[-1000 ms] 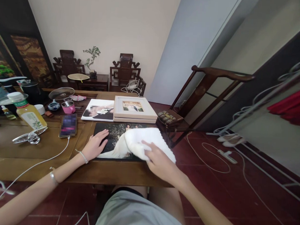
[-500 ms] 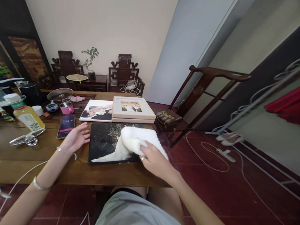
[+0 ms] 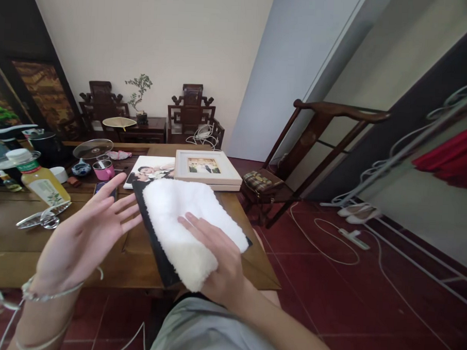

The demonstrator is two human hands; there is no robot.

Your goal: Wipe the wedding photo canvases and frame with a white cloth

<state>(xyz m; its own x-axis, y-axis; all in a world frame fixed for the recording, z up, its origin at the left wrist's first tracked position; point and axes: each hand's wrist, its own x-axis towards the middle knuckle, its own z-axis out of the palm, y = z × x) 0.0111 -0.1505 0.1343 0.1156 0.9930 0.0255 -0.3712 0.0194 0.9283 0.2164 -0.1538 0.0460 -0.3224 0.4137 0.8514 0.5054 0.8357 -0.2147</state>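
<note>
Head view. Left hand [image 3: 86,235]: palm turned upward, thumb and fingers spread well apart, fingertips near the left edge of a dark panel [image 3: 156,244]; cannot tell whether touching. Right hand [image 3: 224,259]: laid on a white cloth [image 3: 189,209], fingers extended together along the upper surface; thumb hidden, so cannot tell whether clamped on the cloth or only pressing. White cloth: spread over most of the dark panel, with the left margin and right corner exposed. Dark panel: at the near side of the wooden table [image 3: 260,269], turned askew to the front edge; cannot tell whether flat or raised. Beyond the dark panel: photo print [image 3: 150,170] at left, beside a pale picture frame [image 3: 218,180]. Left of the left hand: silver clip [image 3: 48,218], just beside a yellow bottle [image 3: 45,185]. Farther back: pink mug [image 3: 103,171].
</note>
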